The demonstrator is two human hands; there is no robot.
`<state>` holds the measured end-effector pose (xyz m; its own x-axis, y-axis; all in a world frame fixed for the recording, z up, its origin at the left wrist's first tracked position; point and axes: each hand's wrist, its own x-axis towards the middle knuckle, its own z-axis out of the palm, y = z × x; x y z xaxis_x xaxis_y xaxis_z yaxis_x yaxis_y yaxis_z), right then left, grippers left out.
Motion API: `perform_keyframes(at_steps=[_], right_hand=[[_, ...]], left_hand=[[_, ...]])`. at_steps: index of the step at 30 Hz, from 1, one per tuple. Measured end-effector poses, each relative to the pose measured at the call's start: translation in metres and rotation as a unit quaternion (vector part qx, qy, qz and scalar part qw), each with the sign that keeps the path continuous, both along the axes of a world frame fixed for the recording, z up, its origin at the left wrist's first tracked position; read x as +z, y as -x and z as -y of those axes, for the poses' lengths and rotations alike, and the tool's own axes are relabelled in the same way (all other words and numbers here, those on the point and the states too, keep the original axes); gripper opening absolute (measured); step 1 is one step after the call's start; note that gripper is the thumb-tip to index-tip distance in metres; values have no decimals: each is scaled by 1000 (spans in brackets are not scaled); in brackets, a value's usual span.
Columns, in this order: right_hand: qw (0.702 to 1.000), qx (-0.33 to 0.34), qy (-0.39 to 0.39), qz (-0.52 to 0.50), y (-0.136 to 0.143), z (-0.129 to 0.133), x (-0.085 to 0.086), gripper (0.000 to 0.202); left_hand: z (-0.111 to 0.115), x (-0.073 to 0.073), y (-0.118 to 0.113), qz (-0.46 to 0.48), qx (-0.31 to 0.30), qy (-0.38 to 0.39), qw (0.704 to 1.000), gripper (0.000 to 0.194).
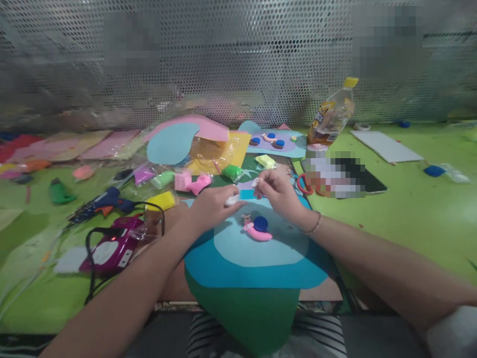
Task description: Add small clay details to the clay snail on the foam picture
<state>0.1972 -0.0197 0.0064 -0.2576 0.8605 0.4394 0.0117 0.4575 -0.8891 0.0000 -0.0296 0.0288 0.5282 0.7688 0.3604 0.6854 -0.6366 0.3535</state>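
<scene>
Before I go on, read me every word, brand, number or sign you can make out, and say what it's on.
No text can be read for certain.
Clear plastic bottle with a yellow cap: dark marks on its label, too blurred to read.
Flat black rectangular device: partly pixelated, nothing readable.
Magenta plastic power strip: no legible lettering.
Pink clay snail with a blue shell: no lettering visible.

Beyond the pink snail figurine, the right hand partly hides a white scrap too small to identify. Right of the figurine, pixelation blurs a tablet; farther right, the frame crops a pale sleeve.
</scene>
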Motion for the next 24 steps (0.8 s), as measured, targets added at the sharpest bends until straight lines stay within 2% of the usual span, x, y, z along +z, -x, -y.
perform_keyframes(at_steps=[5, 9, 12, 15, 18, 20, 24], right_hand=[[994, -8, 65, -88, -4, -13, -8, 28], [992, 19, 112, -59, -5, -16, -12, 28], [993, 23, 114, -26, -5, -13, -11, 27], [997, 23, 61, 30, -2, -6, -6, 23], [995, 9, -44, 88, 3, 4, -1, 13], [989, 3, -103, 109, 6, 9, 1, 8], [980, 4, -160, 123, 11, 13, 0, 10]], left_hand=[[-8, -2, 5, -21, 42, 35, 998, 32], [-13, -5, 7, -86, 90, 35, 992, 30], [-14, -4, 8, -76, 88, 46, 992, 30], [-11, -4, 5, -40, 59, 68, 995, 35], [-5, -3, -1, -14, 36, 97, 995, 43], [-1, -2, -7, -3, 19, 119, 993, 42], [7, 0, -15, 26, 20, 140, 990, 38]])
